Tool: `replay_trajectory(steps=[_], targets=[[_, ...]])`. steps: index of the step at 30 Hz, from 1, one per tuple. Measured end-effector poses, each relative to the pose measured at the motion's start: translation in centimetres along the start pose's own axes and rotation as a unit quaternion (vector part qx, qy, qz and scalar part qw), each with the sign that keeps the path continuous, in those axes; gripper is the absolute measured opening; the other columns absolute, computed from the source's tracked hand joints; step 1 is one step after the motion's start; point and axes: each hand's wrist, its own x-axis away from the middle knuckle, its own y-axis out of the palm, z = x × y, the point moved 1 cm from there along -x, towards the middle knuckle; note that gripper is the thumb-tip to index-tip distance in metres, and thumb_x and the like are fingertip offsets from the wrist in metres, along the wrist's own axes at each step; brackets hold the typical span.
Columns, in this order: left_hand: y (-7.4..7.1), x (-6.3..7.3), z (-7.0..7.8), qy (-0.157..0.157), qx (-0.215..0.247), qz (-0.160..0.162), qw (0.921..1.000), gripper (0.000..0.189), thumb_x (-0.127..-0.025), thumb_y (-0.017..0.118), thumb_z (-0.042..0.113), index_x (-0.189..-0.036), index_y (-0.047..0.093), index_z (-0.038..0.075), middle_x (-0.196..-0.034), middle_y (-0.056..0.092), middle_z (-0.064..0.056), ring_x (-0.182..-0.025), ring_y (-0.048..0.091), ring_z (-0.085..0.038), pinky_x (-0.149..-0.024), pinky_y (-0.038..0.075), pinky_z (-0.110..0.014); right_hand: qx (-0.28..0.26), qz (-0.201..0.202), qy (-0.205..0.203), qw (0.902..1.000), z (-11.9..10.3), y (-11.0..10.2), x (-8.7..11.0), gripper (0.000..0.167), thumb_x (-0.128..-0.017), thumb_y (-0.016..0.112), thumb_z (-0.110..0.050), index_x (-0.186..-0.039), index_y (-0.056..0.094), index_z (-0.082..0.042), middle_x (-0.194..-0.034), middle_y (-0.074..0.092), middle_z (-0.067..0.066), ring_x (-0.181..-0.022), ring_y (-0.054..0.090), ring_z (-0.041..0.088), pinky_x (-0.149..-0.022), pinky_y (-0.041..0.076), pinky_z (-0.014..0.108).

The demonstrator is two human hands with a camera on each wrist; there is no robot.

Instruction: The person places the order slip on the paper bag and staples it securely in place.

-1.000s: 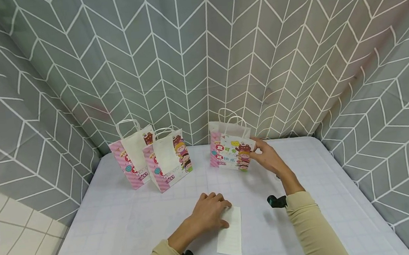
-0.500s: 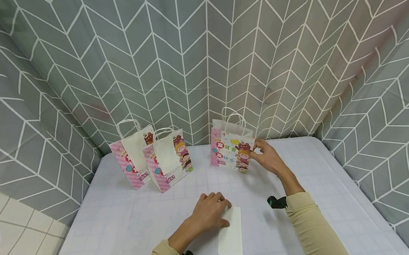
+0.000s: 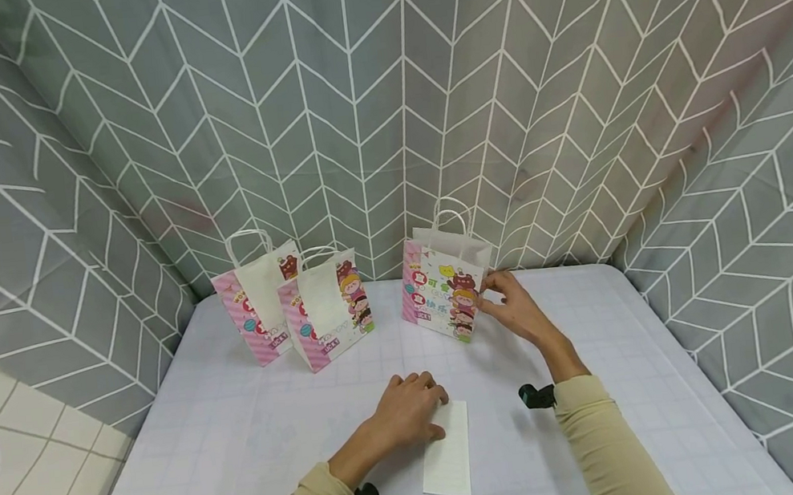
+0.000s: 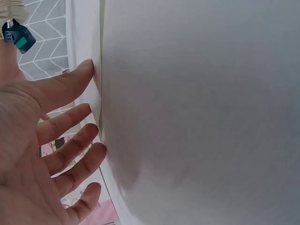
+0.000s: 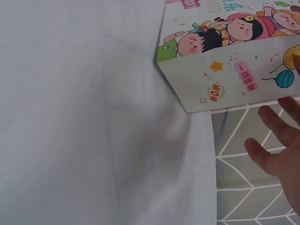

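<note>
At the back centre-right stands a white and pink paper gift bag (image 3: pixel 437 291) with cartoon characters and white twisted handles. My right hand (image 3: pixel 519 311) is at its right side edge, thumb and index fingertip pinching the side. In the right wrist view the side panel of the bag (image 5: pixel 234 77) faces the camera, and the other fingers (image 5: pixel 279 126) spread away from it. Nearer the front, my left hand (image 3: pixel 402 412) rests beside a narrow white piece of paper (image 3: pixel 448 460), its fingertips at the left edge. The left wrist view shows those fingers (image 4: pixel 75 164) loosely extended.
Two similar paper gift bags, a rear one (image 3: pixel 253 303) and a front one (image 3: pixel 327 311), stand close together at the back left. A white cloth covers the table (image 3: pixel 229 450). Grey patterned curtains (image 3: pixel 354 123) hang behind and at both sides.
The right bag has turned and settled, so its front now faces more to the left and its pink side strip shows. The right hand has shifted slightly with it. My left hand stays put.
</note>
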Motion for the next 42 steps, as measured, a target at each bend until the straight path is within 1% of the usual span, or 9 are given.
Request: replay_trajectory(steps=[5,11,15,18,21,25,30,36,42], targets=[[0.0,-0.1,0.1,0.003,0.001,-0.003,1.0000,0.040,-0.075,0.087,0.045,-0.109,0.072,0.030,-0.112,0.061,0.007,-0.100,0.055,-0.014,-0.083,0.041,-0.036,0.004,-0.002,0.010,0.9999,0.1,0.5,0.1,0.046,-0.089,0.074,-0.038,-0.115,0.051,-0.008,-0.139,0.042,0.015,-0.134,0.040,0.036,-0.112,0.030,0.059],[0.0,-0.1,0.1,0.017,0.016,-0.004,0.9997,0.024,-0.075,0.086,0.040,-0.091,0.069,0.032,-0.107,0.060,0.011,-0.097,0.054,-0.011,-0.082,0.040,-0.035,0.004,0.013,0.009,0.9999,0.0,0.6,-0.1,0.042,-0.089,0.073,-0.034,-0.113,0.050,-0.007,-0.139,0.044,0.015,-0.137,0.041,0.038,-0.114,0.029,0.057],[0.0,0.0,-0.1,0.034,0.023,-0.004,0.9992,0.025,-0.076,0.085,0.035,-0.085,0.062,0.033,-0.097,0.059,0.014,-0.090,0.053,-0.008,-0.082,0.039,-0.035,0.000,0.009,0.003,1.0000,-0.1,0.6,-0.2,0.042,-0.089,0.073,-0.029,-0.117,0.051,-0.005,-0.137,0.045,0.016,-0.137,0.042,0.037,-0.114,0.029,0.058],[0.0,0.0,-0.2,0.039,0.035,-0.006,0.9986,0.029,-0.076,0.085,0.031,-0.089,0.059,0.032,-0.089,0.060,0.017,-0.084,0.052,-0.006,-0.082,0.039,-0.034,-0.002,0.005,0.000,1.0000,-0.1,0.7,-0.1,0.045,-0.089,0.073,-0.028,-0.121,0.053,-0.004,-0.138,0.046,0.017,-0.136,0.043,0.038,-0.112,0.030,0.059],[0.0,0.0,-0.3,0.036,0.054,-0.011,0.9978,0.036,-0.077,0.085,0.030,-0.100,0.058,0.029,-0.085,0.064,0.016,-0.080,0.054,-0.004,-0.084,0.039,-0.034,0.002,0.002,0.001,1.0000,-0.1,0.7,-0.1,0.047,-0.089,0.073,-0.029,-0.124,0.054,-0.005,-0.140,0.046,0.017,-0.135,0.045,0.039,-0.109,0.033,0.061],[-0.2,0.0,-0.5,0.028,0.076,-0.010,0.9966,0.046,-0.080,0.085,0.028,-0.116,0.057,0.028,-0.092,0.070,0.011,-0.085,0.061,-0.004,-0.088,0.042,-0.037,-0.003,-0.005,0.002,1.0000,-0.1,0.6,-0.1,0.048,-0.089,0.072,-0.029,-0.127,0.053,-0.007,-0.141,0.046,0.016,-0.136,0.045,0.039,-0.107,0.034,0.062],[-1.0,-0.1,-0.8,0.028,0.108,0.000,0.9938,0.040,-0.085,0.081,0.024,-0.119,0.061,0.028,-0.103,0.073,0.008,-0.096,0.065,-0.004,-0.088,0.044,-0.039,-0.028,-0.010,-0.001,0.9996,-0.2,0.6,0.0,0.059,-0.091,0.073,-0.027,-0.140,0.048,-0.008,-0.142,0.045,0.017,-0.136,0.045,0.042,-0.106,0.035,0.063],[-1.8,-0.1,-1.2,0.031,0.123,0.032,0.9914,0.026,-0.090,0.076,0.024,-0.114,0.068,0.027,-0.103,0.072,0.012,-0.095,0.063,-0.004,-0.087,0.043,-0.037,-0.026,-0.010,0.002,0.9996,0.1,0.5,0.1,0.063,-0.091,0.072,-0.028,-0.144,0.045,-0.010,-0.144,0.044,0.016,-0.134,0.046,0.041,-0.105,0.038,0.062],[-2.5,-0.2,-1.9,0.030,0.138,0.096,0.9853,0.019,-0.090,0.076,0.029,-0.109,0.073,0.026,-0.096,0.071,0.017,-0.083,0.060,-0.003,-0.079,0.041,-0.030,-0.026,-0.009,-0.001,0.9996,0.2,0.5,0.2,0.063,-0.090,0.072,-0.027,-0.146,0.046,-0.012,-0.142,0.047,0.014,-0.131,0.049,0.038,-0.105,0.037,0.062]])
